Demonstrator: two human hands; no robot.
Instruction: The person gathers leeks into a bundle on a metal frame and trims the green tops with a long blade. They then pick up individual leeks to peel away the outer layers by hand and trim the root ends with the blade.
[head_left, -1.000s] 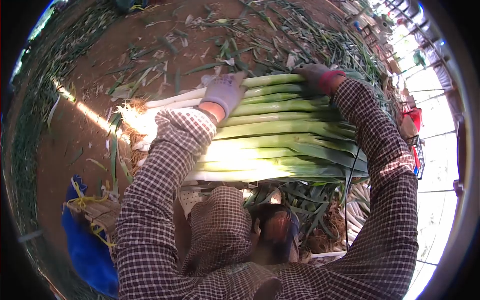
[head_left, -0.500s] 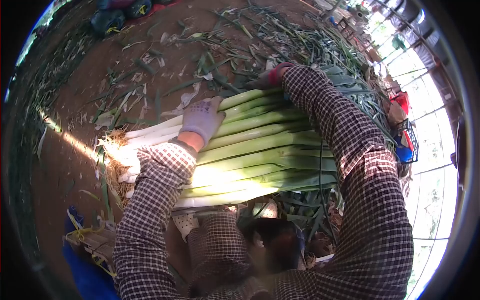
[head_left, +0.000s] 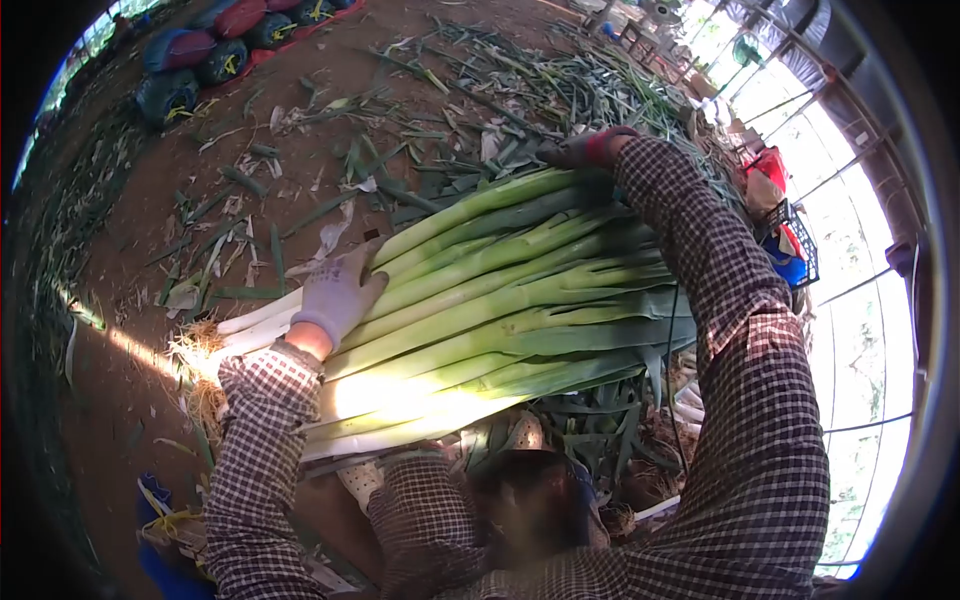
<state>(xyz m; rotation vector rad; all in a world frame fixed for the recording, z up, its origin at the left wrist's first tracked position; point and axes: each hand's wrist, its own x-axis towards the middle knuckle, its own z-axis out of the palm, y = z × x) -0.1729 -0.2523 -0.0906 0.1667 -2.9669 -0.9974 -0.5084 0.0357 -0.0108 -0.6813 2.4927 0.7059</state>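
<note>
A wide bundle of leeks lies across my lap, white stems and roots at the left, green leaves at the right. My left hand, in a pale grey-purple glove, curves over the far edge of the white stems with its thumb apart. At the far edge of the leafy part is my right hand, in a dark glove with a red cuff; its fingers are dark and partly hidden against the leaves. Bright sunlight falls on the near stems.
Cut leaves and scraps litter the brown soil beyond the bundle. Filled sacks stand at the far left. At the right is a black crate with red and blue items. A blue sack with yellow ties sits at the lower left.
My left hand has shifted left and toward me along the white stems. The leeks look more spread out. The view has turned, so the sacks show more fully.
</note>
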